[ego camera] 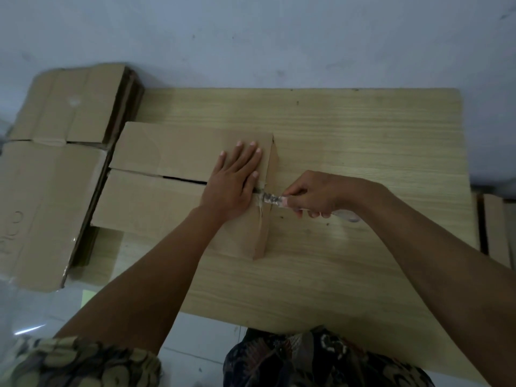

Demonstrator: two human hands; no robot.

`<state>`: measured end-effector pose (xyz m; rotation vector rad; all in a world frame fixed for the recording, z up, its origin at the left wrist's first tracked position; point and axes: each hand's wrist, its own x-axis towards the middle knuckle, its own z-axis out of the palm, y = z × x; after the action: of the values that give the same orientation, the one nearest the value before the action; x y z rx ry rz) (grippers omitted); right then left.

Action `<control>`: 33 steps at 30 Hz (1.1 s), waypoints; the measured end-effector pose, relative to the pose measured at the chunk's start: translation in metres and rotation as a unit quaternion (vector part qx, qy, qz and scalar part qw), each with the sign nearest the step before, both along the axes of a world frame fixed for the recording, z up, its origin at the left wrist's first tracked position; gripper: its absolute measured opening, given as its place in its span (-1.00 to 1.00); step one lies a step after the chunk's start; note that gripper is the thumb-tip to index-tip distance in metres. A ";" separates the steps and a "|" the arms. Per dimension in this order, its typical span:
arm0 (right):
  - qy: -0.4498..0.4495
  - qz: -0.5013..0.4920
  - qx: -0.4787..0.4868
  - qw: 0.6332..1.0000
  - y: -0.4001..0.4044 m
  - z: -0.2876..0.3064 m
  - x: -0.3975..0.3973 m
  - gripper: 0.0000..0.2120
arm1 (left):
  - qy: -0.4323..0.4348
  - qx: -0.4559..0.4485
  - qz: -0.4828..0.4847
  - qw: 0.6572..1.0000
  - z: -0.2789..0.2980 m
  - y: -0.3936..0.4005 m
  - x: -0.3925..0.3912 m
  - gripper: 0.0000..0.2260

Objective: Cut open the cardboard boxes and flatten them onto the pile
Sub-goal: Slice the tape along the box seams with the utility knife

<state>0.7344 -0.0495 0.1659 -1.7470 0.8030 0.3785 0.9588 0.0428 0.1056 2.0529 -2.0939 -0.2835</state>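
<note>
Box: the cardboard box (178, 188) lay on the wooden table (363, 152), its top seam partly split toward the left end, its right end facing the bare middle of the table.
Left hand: the left hand (237, 177) pressed flat on the box top with fingers straight and spread, just beside the seam.
Right hand: the right hand (315, 196) gripped the clear handle of a knife (275, 199), whose tip met the taped seam at the box's right edge.
Risk to fingers: the blade pointed toward the pressing hand, and its thumb sat almost touching the cut line; I judged a slip along the tape could carry the tip into it.
Risk to box: a push too hard might shove the box left into the pile (53, 169), since only the flat palm held it.
Risk to table: the tip could score the wood if it dropped off the box's end.
Edges: the table's near edge ran close to the person's lap; its far edge met the wall.
Open room: bare table lay to the right and front of the box; the flattened pile crowded the left side, touching or just beside the box.
</note>
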 end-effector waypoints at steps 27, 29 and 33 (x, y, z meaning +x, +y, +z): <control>-0.020 -0.059 0.014 0.998 0.052 -0.010 -0.012 -0.72 | -0.051 -0.108 0.079 0.990 0.012 0.036 -0.008 -0.69; -0.045 -0.097 -0.028 0.994 0.058 -0.014 -0.005 -0.66 | -0.047 -0.113 0.073 0.990 0.013 0.037 -0.009 -0.70; -0.056 -0.102 -0.001 0.993 0.066 -0.011 -0.003 -0.67 | -0.046 -0.151 0.056 0.986 0.015 0.038 -0.006 -0.70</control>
<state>0.7313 0.0164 0.1552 -1.6545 0.8925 0.1414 0.9524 0.0804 0.1208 2.0216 -1.9214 0.1397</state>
